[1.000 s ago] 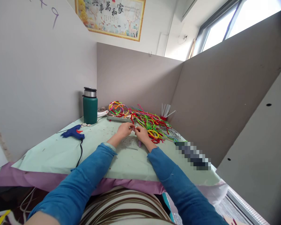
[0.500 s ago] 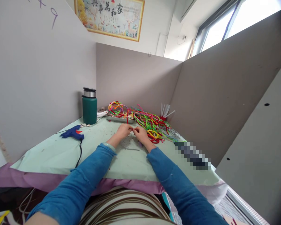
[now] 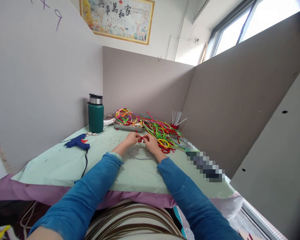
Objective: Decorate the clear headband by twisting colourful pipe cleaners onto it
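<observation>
Between my fingertips, above the middle of the table, is a short red pipe cleaner (image 3: 140,140), bent into a small curl. My left hand (image 3: 132,138) pinches it from one side, and my right hand (image 3: 150,142) pinches it from the other. The two hands almost touch. Just beyond them lies a loose heap of coloured pipe cleaners (image 3: 160,128), red, green, yellow and pink. A grey strand (image 3: 142,158) rests on the table below my hands.
A metal tray (image 3: 127,128) of coloured pieces stands at the back, with a green bottle (image 3: 95,116) left of it. Nearer lies a blue glue gun (image 3: 78,142) with its cord. White sticks (image 3: 176,117) stand in a red holder. A blurred dark object (image 3: 206,166) lies at right.
The red pipe cleaner stood up straight above my left hand; now it is curled between my fingers. My hands have barely shifted.
</observation>
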Tool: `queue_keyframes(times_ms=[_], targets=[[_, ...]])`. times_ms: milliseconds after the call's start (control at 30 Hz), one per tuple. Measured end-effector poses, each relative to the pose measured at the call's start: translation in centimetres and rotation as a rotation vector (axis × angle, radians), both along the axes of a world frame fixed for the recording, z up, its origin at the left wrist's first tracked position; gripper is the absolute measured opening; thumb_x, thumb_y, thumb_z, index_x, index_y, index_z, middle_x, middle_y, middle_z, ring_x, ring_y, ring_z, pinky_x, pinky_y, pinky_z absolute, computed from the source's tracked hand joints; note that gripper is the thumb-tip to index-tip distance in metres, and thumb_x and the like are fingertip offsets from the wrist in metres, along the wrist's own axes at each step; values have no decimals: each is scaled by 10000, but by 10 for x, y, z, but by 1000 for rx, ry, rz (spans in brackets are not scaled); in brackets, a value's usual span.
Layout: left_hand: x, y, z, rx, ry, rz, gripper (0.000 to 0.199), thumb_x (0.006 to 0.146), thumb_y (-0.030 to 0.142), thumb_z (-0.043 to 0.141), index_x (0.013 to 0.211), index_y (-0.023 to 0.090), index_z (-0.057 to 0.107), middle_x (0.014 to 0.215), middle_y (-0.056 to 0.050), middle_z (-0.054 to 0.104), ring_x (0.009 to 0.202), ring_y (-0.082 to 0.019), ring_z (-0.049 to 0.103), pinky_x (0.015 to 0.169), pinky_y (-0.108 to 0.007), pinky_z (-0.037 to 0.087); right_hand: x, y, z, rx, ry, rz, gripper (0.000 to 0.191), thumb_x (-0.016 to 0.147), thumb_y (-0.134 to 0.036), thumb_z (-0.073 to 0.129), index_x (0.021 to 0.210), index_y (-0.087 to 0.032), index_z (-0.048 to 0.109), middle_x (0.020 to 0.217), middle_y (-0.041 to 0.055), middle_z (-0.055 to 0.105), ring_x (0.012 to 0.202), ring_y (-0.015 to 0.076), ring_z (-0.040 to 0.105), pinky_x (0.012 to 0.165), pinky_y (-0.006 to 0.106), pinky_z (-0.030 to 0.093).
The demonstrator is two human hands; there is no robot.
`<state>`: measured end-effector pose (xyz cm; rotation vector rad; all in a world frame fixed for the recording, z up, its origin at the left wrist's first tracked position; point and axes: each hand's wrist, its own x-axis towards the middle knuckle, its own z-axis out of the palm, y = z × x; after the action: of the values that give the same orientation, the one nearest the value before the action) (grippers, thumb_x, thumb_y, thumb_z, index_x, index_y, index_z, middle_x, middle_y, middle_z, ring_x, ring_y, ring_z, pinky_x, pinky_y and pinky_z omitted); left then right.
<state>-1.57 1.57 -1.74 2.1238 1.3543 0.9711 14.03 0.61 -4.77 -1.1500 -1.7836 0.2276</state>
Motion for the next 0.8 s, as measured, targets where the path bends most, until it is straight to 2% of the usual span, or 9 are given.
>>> queue_keyframes(times_ms=[167,233,400,567,700,800], targets=[[1,-5,0,-138,-126,-5,235,743,351,597,661,136,642,420,58,393,430,-76,329,449,-212,234,-1,-2,1,22,12,39,134,797,-254,501,822,-196,619,747,16,660,664,160,572,628,269,415],[2,-8,2,-169,-147,-10,259,747,392,595,669,146,618,408,68,360,411,-74,303,433,-217,207,0,-3,3,34,14,36,138,800,-262,501,824,-198,622,749,16,659,665,161,571,628,270,411],[4,-12,7,-194,-180,12,320,765,454,584,651,155,582,401,67,350,400,-76,295,429,-224,195,0,-5,4,42,13,51,150,807,-270,496,839,-203,627,739,9,657,655,160,565,624,271,404],[4,-13,8,-260,-189,54,323,792,435,577,620,165,535,406,55,368,383,-76,295,417,-228,185,0,-4,3,47,2,81,165,809,-270,487,852,-200,630,746,12,655,652,157,558,620,266,403],[4,-16,10,-369,-230,29,334,827,433,550,625,170,512,411,49,377,364,-75,287,405,-227,178,0,-4,4,52,-15,86,184,806,-267,479,870,-203,639,750,11,649,654,156,551,623,265,402],[4,-18,11,-391,-275,0,336,831,443,561,646,166,512,409,58,357,365,-67,273,407,-218,178,0,-5,4,54,-16,92,196,803,-266,475,888,-208,642,743,7,643,656,157,548,626,265,403]])
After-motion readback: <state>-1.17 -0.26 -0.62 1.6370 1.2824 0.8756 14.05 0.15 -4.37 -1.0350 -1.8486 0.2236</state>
